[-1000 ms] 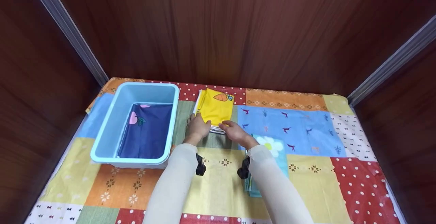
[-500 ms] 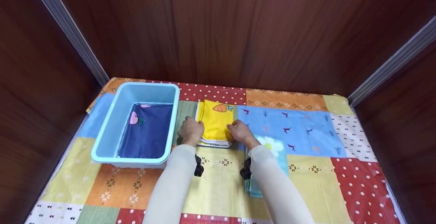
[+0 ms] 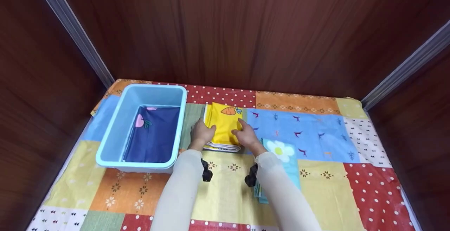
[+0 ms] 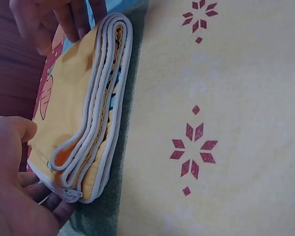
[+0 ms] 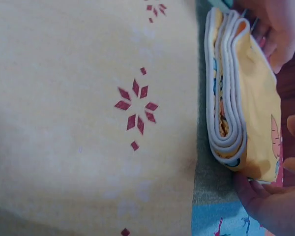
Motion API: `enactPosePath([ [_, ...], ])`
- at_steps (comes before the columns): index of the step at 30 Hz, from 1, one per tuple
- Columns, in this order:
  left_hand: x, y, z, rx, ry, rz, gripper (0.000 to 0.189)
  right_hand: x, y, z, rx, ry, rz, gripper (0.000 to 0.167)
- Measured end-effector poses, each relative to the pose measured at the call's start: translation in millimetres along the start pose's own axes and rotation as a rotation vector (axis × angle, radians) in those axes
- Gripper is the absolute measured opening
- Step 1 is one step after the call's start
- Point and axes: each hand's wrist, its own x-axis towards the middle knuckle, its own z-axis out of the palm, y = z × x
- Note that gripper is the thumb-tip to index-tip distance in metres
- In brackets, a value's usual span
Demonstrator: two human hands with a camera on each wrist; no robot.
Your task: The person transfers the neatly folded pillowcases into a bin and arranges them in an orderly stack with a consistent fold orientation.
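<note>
A folded yellow cloth cover (image 3: 225, 127) with a carrot print and white piping lies right of the blue bin. Its stacked folds face me, and a small zipper pull (image 4: 73, 191) shows at one corner in the left wrist view. My left hand (image 3: 203, 132) grips its left side, thumb over the top and fingers tucked under the edge. From the right, my right hand (image 3: 246, 134) holds the opposite side, with fingers (image 5: 248, 189) at the lower edge in the right wrist view and the thumb above. Some fingertips are hidden by the cloth.
The light blue bin (image 3: 181, 118) on the left contains a folded navy cloth (image 3: 156, 136) with a pink fruit print. A folded teal cloth (image 3: 290, 166) with a white flower lies partly under my right forearm. Patchwork fabric (image 3: 323, 196) covers the surface; brown panels (image 3: 225, 30) enclose it.
The yellow cloth came toward me, then stayed put. My hands parted to its two sides, and now they have come in against it with thumbs over the top.
</note>
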Motion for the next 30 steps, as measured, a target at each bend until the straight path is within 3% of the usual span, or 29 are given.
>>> enactPosePath([
  [7,1.5,1.0,3.9,-0.118,-0.024,-0.009,0.063,-0.8,-0.4,0.6,0.081,-0.016,0.062,0.058],
  [17,5.7,-1.4,5.0,-0.348,-0.065,-0.053,0.064,1.2,0.4,-0.1,0.262,0.005,0.031,0.055],
  [21,6.6,-1.3,6.8,-0.367,-0.063,-0.031,0.07,0.9,1.0,-0.9,0.339,0.007,0.049,0.054],
  [26,5.4,-0.6,7.8,-0.379,-0.075,-0.029,0.063,1.1,3.7,0.3,0.39,-0.014,0.064,0.054],
  [30,4.7,-1.8,8.1,-0.355,-0.062,-0.041,0.058,0.9,5.8,3.0,0.375,-0.025,0.047,0.059],
])
